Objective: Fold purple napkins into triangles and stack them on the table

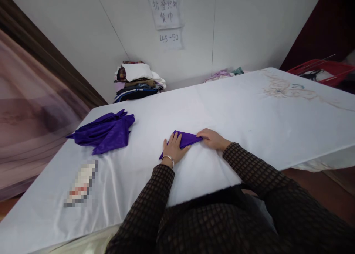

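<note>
A purple cloth napkin [189, 138], folded into a triangle, lies on the white-covered table [222, 109] in front of me. My left hand [173, 147] rests flat on its left part with the fingers spread, hiding some of the cloth. At the napkin's right corner, my right hand [212, 138] pinches the pointed tip between thumb and fingers. Off to the left lies a loose heap of purple napkins [107, 132] with several pointed corners sticking out.
A blurred, pixelated flat object [82, 182] lies at the front left. Behind the table's far edge are a stack of folded clothes [138, 82] and some pink cloth [220, 74]. A red basket [330, 73] stands far right. Handwritten signs [168, 15] hang on the wall.
</note>
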Tool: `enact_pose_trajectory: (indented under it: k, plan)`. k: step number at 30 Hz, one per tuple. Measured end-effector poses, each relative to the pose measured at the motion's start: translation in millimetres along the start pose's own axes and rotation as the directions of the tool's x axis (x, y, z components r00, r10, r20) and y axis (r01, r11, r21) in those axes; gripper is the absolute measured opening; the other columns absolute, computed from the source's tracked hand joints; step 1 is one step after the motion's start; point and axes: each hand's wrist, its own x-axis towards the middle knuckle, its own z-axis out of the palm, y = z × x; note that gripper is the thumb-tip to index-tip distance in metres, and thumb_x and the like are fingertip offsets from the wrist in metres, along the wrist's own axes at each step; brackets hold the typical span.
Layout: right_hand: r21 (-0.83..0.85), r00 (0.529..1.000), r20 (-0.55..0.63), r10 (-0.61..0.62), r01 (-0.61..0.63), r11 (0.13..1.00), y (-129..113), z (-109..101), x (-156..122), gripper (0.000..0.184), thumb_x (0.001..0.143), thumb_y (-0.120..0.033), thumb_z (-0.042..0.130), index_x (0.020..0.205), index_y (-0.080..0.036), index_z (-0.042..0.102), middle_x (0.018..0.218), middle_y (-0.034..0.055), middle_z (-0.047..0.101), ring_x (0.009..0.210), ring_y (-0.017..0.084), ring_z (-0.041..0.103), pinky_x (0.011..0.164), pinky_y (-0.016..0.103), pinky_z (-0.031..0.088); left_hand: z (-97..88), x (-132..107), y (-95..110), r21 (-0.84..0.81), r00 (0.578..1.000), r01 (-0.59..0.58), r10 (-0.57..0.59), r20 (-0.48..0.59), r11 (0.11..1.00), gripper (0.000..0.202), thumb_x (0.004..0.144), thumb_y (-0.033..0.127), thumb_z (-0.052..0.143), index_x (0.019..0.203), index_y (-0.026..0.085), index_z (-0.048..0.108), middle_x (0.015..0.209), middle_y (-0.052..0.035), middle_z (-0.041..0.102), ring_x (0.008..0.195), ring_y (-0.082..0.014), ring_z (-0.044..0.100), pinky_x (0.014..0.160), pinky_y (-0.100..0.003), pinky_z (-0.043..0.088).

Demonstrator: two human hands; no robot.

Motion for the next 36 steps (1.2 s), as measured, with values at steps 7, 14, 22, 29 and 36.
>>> enact_pose_trajectory:
  k: [7,14,22,29,36]
  plan:
    - [-0.109,0.994,0.1,-0.044,0.055,0.993,-2.5,-3.7,1.8,0.048,0.068,-0.005,0.045,0.109,-0.016,0.066,0.11,0.0093,0.065,0.104,0.023,0.054,0.094,0.041,0.042,-19.8,6.0,-1.3,-0.016,0.991,-0.016,0.018,0.129,1.0,0.071,0.083,0.043,0.043,0.146,0.021,0.02,0.154,-0.0072,0.021,0.141,-0.0259,0.015,0.111,-0.058,0.013]
    - [-0.118,0.995,0.1,-0.027,0.039,0.992,-1.6,-2.6,2.0,0.049,0.067,-0.005,0.046,0.108,-0.019,0.068,0.107,0.0084,0.064,0.102,0.023,0.054,0.093,0.04,0.042,-23.2,7.0,8.5,0.128,0.995,-0.032,0.02,0.094,0.991,0.07,0.077,0.013,0.042,0.144,0.018,0.026,0.15,-0.0108,0.031,0.138,-0.0265,0.026,0.112,-0.054,0.014]
    - [-0.103,0.995,0.096,-0.039,0.049,0.993,-6.1,-3.4,1.1,0.04,0.071,-0.014,0.055,0.109,-0.019,0.067,0.107,0.0088,0.064,0.101,0.024,0.054,0.092,0.039,0.041,-41.6,-0.8,5.2,0.104,0.999,0.026,-0.024,-0.022,0.994,0.036,0.079,0.01,0.043,0.111,0.02,0.057,0.112,-0.0095,0.063,0.1,-0.0235,0.061,0.087,-0.034,0.046]
    - [0.171,0.995,0.05,-0.085,0.075,0.982,-24.3,-1.4,-0.1,0.041,0.077,-0.028,0.063,0.117,-0.022,0.06,0.117,0.0077,0.06,0.112,0.023,0.051,0.096,0.039,0.04,-89.3,5.3,-10.6,0.05,0.99,0.076,-0.081,0.118,0.996,0.03,0.074,0.022,0.051,0.101,0.025,0.063,0.096,-0.0049,0.07,0.087,-0.0229,0.064,0.071,-0.03,0.048]
    - [0.506,0.996,0.088,0.022,-0.063,0.86,-43.9,-2.6,-2.8,0.061,0.07,-0.038,0.072,0.126,-0.023,0.053,0.126,0.0083,0.055,0.108,0.022,0.053,0.092,0.039,0.043,-126.8,15.3,-23.7,-0.044,0.929,0.079,-0.058,0.366,0.996,0.029,0.058,0.014,0.05,0.079,0.02,0.068,0.072,-0.0007,0.068,0.071,-0.0181,0.063,0.061,-0.024,0.046]
